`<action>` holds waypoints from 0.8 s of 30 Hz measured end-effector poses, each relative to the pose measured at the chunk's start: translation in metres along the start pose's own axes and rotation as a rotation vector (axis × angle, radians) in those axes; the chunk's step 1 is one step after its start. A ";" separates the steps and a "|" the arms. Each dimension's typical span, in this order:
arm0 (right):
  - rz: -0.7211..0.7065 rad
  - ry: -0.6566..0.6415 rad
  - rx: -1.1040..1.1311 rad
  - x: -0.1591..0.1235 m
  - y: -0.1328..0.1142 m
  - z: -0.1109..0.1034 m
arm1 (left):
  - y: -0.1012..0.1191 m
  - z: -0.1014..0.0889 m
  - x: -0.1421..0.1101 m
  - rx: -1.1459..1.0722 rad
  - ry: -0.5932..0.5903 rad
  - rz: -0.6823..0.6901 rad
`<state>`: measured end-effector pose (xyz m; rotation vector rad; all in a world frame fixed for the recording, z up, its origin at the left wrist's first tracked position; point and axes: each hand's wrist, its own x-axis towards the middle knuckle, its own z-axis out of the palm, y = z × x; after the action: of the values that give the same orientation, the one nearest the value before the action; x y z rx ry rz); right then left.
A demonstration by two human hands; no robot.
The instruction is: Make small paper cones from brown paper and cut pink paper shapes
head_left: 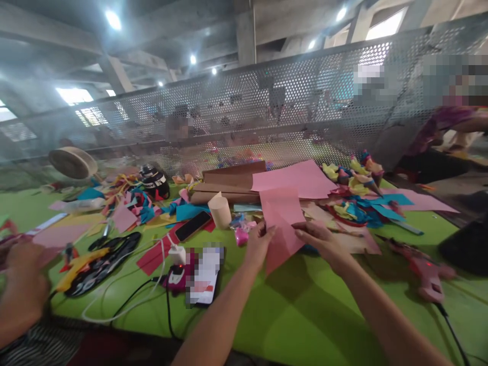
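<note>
A piece of pink paper [281,218] is held up above the green table, bent so that one layer overlaps another. My left hand [258,245] pinches its left edge between thumb and fingers. On the opposite edge my right hand [319,240] grips it the same way. Just left of my left hand lies a small bright pink bundle [241,236]. Behind the held paper rests a larger pink sheet [295,179], next to stacked brown sheets [229,184]. A rolled cream paper tube [220,211] stands upright to the left.
A pink glue gun [429,277] lies at right, its cord running forward. On the left are a yellow glue gun [82,267], a lit phone [206,274], a dark phone [193,226], cables and paper scraps. A co-worker's arm [26,284] is at far left. A perforated metal partition [236,117] stands behind.
</note>
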<state>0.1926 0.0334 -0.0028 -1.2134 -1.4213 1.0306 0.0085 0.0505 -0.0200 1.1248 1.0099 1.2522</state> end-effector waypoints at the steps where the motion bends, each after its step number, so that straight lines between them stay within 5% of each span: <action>1: 0.010 -0.031 0.007 -0.001 0.000 0.004 | 0.000 -0.001 0.000 -0.007 -0.006 0.001; 12: 0.065 0.021 0.080 -0.003 0.000 0.001 | -0.002 -0.012 0.002 0.180 -0.121 0.010; 17: 0.181 -0.069 0.274 -0.009 -0.011 0.007 | 0.006 -0.008 -0.007 0.408 -0.319 0.053; 24: 0.121 0.165 0.296 -0.008 -0.008 0.001 | 0.024 -0.002 -0.017 0.590 -0.456 0.052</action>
<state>0.1910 0.0240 0.0035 -1.1471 -1.0372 1.1496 0.0015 0.0330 0.0026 1.8017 1.0211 0.6849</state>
